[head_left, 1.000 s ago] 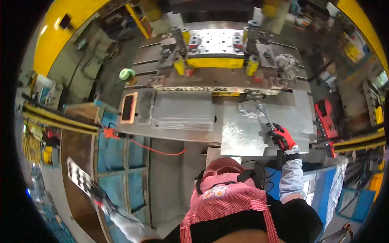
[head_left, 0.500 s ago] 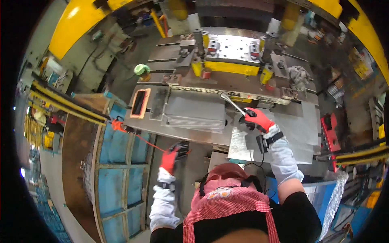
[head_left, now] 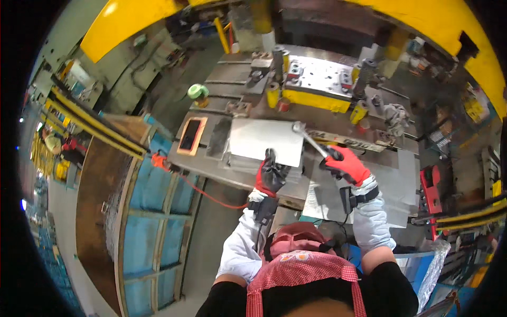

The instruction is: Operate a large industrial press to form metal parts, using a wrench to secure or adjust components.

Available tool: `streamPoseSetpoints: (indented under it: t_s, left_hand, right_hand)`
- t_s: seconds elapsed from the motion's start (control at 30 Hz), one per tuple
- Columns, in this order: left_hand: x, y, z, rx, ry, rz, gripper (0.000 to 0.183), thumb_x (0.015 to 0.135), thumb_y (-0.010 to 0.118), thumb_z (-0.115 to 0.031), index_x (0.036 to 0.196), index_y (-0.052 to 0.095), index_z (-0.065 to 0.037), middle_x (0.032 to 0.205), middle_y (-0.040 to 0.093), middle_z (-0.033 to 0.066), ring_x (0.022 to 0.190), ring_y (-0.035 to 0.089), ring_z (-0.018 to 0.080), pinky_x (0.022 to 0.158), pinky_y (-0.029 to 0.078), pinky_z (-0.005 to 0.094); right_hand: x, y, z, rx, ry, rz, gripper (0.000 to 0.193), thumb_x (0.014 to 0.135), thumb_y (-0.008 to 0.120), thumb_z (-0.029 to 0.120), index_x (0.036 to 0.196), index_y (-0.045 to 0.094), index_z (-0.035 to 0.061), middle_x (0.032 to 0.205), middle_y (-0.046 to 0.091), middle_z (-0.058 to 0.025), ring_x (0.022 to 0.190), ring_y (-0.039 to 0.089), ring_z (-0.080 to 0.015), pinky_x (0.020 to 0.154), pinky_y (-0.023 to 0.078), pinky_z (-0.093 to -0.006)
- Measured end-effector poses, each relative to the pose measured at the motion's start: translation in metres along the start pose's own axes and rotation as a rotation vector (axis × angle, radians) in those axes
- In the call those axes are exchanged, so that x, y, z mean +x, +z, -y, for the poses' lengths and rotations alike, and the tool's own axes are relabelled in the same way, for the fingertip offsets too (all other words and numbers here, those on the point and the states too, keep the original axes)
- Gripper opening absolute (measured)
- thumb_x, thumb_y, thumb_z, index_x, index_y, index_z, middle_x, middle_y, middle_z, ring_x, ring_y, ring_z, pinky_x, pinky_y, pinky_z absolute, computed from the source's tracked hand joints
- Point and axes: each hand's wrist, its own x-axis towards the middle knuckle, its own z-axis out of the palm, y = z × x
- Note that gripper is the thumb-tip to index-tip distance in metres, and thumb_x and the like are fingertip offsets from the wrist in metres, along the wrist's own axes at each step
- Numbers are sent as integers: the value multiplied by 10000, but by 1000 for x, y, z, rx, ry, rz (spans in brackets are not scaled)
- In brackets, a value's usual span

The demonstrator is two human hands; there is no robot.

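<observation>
My right hand point(head_left: 346, 165), in a red and black glove, is closed round a metal rod tool point(head_left: 316, 145) with a round head. The tool's head meets the far right corner of the top metal sheet point(head_left: 264, 138). This sheet looks bright and seems raised off the stack of grey sheets point(head_left: 240, 162) under it. At its front edge is my left hand point(head_left: 272, 177), gloved alike, with the fingers closed on the edge and one finger lying over the top face. The palm side of the left hand is hidden.
Behind the stack stands a press die point(head_left: 317, 76) with yellow blocks and posts. More flat sheets point(head_left: 398, 182) lie to the right. A phone-like dark slab point(head_left: 192, 134) and a green-topped bottle point(head_left: 198, 91) are at left. A red cord point(head_left: 216, 201) runs toward my left wrist, beside a blue-panelled rack point(head_left: 142, 232).
My left hand has come from beside the table, up and right, onto the sheet's front edge. The top sheet has turned bright and seems lifted. The tool's head now touches its corner.
</observation>
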Motion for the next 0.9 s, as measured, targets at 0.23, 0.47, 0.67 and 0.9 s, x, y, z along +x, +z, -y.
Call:
streamPoseSetpoints:
  t_s: [0.23,0.47,0.67,0.9]
  left_hand:
    - [-47,49,-10,508,224,64,618,850,556,-357,1289,348,25,1178,519,127,1072,513,263,936,401,365]
    - [99,101,-31,1789,893,858,295,730,504,-29,1013,586,-13,819,595,144,707,567,332,641,453,383]
    - [198,100,-29,1806,757,983,94,724,579,-148,714,561,-56,681,563,107,620,542,237,577,441,314]
    - [124,130,0,850,-58,414,306,879,493,-211,1138,509,-49,930,614,116,861,596,248,777,497,309]
  right_hand:
    - [-105,-3,-12,201,179,100,504,759,632,128,1235,484,52,765,562,16,629,502,-56,536,406,-216]
    - [-128,15,4,438,74,-222,584,752,568,41,1307,385,59,879,596,-50,562,428,-44,476,339,-180]
    - [-88,-1,12,506,-10,-204,524,811,592,153,1295,414,61,823,569,-8,571,450,-58,490,361,-205]
    - [-67,-18,-13,381,-65,-219,232,845,550,172,1028,565,31,740,519,4,546,444,-62,488,364,-221]
